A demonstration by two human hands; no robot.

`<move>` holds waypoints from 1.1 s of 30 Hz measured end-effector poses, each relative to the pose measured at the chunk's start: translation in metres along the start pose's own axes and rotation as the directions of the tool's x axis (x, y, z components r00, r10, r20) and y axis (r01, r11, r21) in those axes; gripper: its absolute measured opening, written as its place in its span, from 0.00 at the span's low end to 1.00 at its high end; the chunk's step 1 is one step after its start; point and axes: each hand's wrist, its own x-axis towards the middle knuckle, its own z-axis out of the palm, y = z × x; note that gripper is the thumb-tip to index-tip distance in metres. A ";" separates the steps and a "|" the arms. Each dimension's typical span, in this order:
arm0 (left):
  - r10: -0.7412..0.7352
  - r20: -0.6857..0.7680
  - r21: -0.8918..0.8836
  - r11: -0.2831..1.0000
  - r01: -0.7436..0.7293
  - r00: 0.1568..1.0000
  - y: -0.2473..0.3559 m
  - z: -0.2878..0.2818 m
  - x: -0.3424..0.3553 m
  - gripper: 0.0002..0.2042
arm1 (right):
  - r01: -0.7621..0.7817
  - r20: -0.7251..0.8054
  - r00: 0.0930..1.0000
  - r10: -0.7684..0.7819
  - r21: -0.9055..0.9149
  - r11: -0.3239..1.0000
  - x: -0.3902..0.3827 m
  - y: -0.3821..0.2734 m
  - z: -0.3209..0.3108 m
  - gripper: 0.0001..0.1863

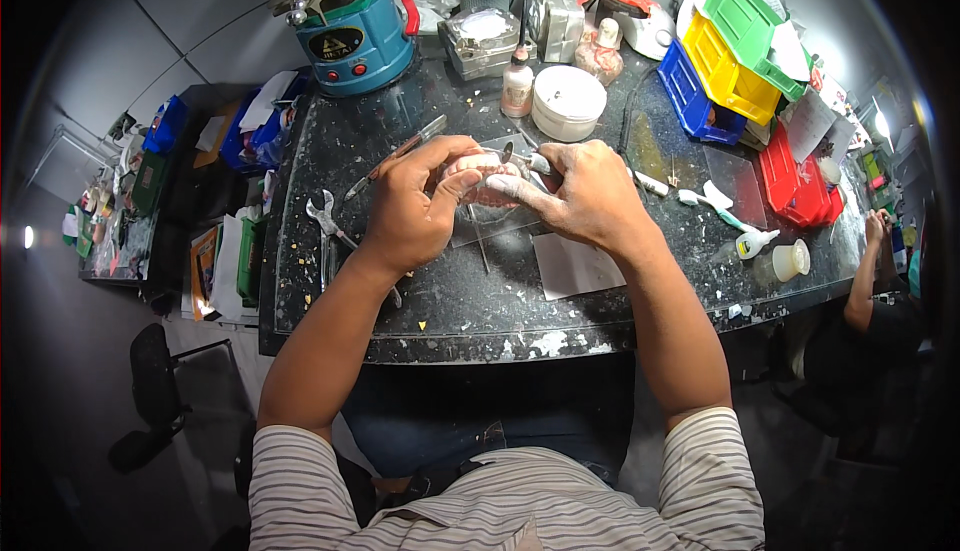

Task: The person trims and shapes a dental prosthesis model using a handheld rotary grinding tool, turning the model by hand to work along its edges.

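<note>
Both my hands meet over the middle of the workbench (440, 306). My left hand (418, 196) has its thumb and fingers closed round a small pinkish piece that looks like a denture (478, 163); my fingers cover much of it. In my right hand (592, 191) is a slim grey rotary handpiece (541, 164), with a small dark tip at the pink piece. My right thumb stretches toward that piece, dusted white. Beneath the hands lies a clear flat sheet (466, 233), and a pale paper square (575, 264) is near my right wrist.
A pair of pliers (325, 216) and a knife (390, 159) lie left. Behind stand a blue machine (362, 51), a white tub (569, 103) and a dropper bottle (517, 86). Coloured bins (735, 71), a small glue bottle (755, 242) and another person's arm (863, 281) are right.
</note>
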 end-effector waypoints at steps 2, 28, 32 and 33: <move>-0.025 0.077 0.061 0.998 0.021 0.997 0.006 -0.002 0.001 0.10 | 0.003 -0.035 0.999 -0.001 0.053 0.999 -0.002 0.003 -0.004 0.32; 0.442 0.306 0.156 0.851 -0.502 0.844 0.006 -0.012 0.010 0.18 | 0.165 0.119 0.982 -0.146 -0.173 0.971 -0.003 0.015 -0.015 0.32; 0.458 0.304 0.160 0.840 -0.519 0.835 0.005 -0.013 0.011 0.18 | 0.163 0.145 0.980 -0.137 -0.185 0.969 -0.003 0.015 -0.015 0.33; 0.461 0.300 0.152 0.841 -0.519 0.835 0.005 -0.012 0.011 0.19 | 0.162 0.145 0.980 -0.136 -0.186 0.969 -0.003 0.016 -0.015 0.33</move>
